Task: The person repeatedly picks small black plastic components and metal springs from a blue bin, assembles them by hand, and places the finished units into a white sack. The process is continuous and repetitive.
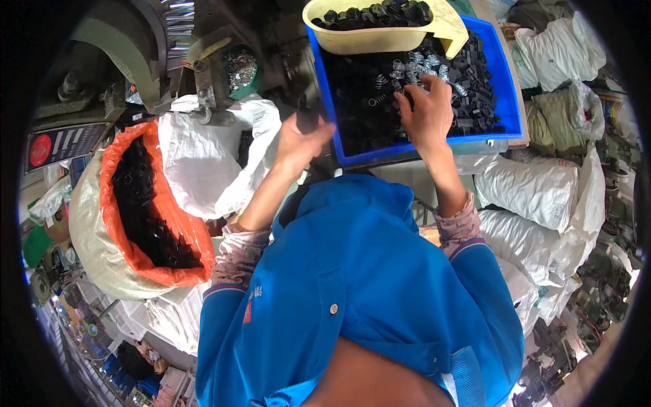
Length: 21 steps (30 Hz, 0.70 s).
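My right hand (427,112) reaches into a blue plastic bin (505,74) filled with small black plastic parts (359,102) and several metal springs (407,68); its fingers are bent down among the springs and parts. My left hand (302,139) hovers just left of the bin's near corner, fingers closed on a small black part (306,119). A yellow scoop-like tub (380,34) with more black parts rests on the bin's far side.
A sack with an orange liner (146,203) full of black parts stands at the left, beside a white sack (203,156). Grey machinery (129,47) is at the upper left. Stuffed white and green sacks (542,183) pile up at the right.
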Available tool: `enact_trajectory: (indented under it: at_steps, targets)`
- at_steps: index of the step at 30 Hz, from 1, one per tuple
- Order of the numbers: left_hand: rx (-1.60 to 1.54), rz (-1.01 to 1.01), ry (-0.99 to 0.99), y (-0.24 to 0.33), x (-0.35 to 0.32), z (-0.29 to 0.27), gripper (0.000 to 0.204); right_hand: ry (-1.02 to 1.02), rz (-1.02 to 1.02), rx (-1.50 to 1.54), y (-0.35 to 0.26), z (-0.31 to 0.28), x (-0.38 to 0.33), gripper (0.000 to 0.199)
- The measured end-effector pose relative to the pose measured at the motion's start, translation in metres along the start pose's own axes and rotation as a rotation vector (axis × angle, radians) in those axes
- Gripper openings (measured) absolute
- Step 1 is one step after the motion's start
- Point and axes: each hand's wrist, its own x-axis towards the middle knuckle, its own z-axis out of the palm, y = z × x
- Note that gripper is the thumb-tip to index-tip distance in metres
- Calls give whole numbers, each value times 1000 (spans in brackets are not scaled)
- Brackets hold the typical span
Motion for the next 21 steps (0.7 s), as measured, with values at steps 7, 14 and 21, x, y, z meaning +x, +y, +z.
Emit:
enact_trajectory:
  at_steps: [7,14,21]
  targets:
    - [-341,-47,-32,23,23,28,26,6,-16,46,5,2,-2,16]
    - [-257,-2,-180,18,38,75,35,-391,397,878,2,-18,-21,20]
    - [-112,-65,-172,18,42,78,22,-405,588,1077,5,-22,-27,17]
